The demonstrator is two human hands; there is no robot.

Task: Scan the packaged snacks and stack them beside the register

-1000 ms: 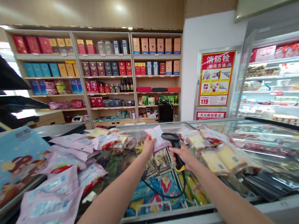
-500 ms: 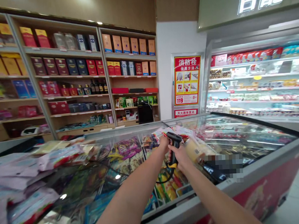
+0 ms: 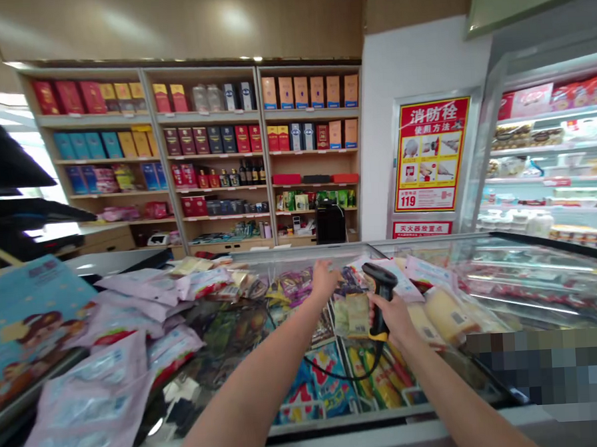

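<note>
My right hand [image 3: 394,315] is wrapped round the grip of a black and yellow barcode scanner [image 3: 381,289], held upright over the glass top of a chest freezer [image 3: 349,417]. The scanner's black cable [image 3: 344,378] loops down to the left. My left hand [image 3: 326,279] is stretched forward above the freezer, to the left of the scanner and apart from it, fingers apart and holding nothing visible. Just right of the scanner lie pink-white bags [image 3: 404,278] and clear packs of pale yellow food [image 3: 446,312]. Colourful frozen packets [image 3: 324,375] show inside the freezer.
A pile of pink-white bags [image 3: 99,377] covers the left side, beside a light-blue printed bag [image 3: 28,324]. Shelves of boxed bottles [image 3: 214,141] line the back wall. A red fire-hydrant sign [image 3: 432,153] and a refrigerated display [image 3: 550,170] stand to the right.
The view has swung left. My left hand has moved away from the scanner and the bags beside it, to the left. The scanner stays in my right hand.
</note>
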